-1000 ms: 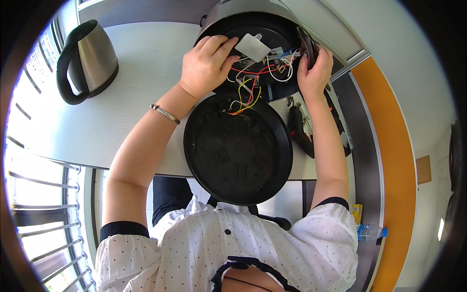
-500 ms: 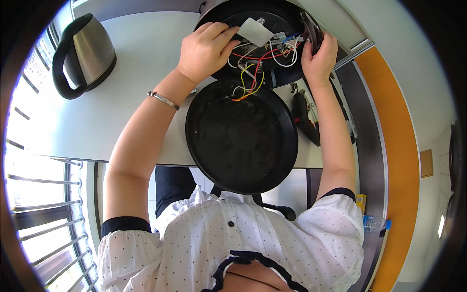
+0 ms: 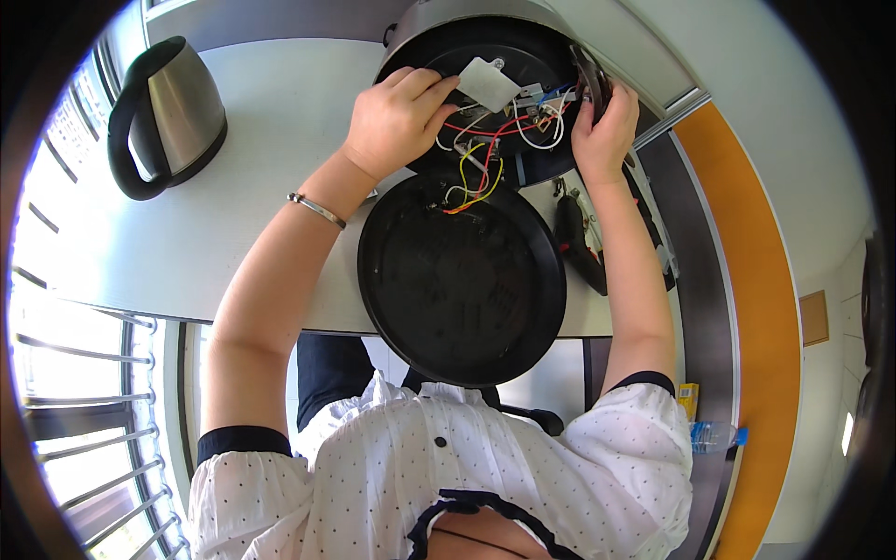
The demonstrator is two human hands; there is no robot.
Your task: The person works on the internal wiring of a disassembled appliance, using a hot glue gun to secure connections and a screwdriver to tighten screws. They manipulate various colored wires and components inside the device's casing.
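An opened round appliance with a silvery shell (image 3: 448, 21) lies at the top, its black interior holding a pale square plate (image 3: 490, 84) and tangled red, white, yellow and blue wires (image 3: 537, 126). Wires run down to a detached black round pan-like part (image 3: 457, 280). My left hand (image 3: 397, 121) has bent, closed fingers at the interior's left, beside the pale plate; what they hold is hidden. My right hand (image 3: 607, 131) grips a dark curved piece (image 3: 593, 79) at the appliance's right rim. A black tool with red parts (image 3: 583, 243) lies beside my right forearm.
A steel kettle (image 3: 182, 107) stands at the left of the pale table (image 3: 261, 112). A barred window (image 3: 93, 420) is at lower left. An orange panel (image 3: 756, 327) borders the right, with a bottle (image 3: 709, 437) and yellow carton (image 3: 689, 399) low beside it.
The whole view shifted up, then back down in the picture. Both hands keep nearly the same places on the appliance, with only slight movement.
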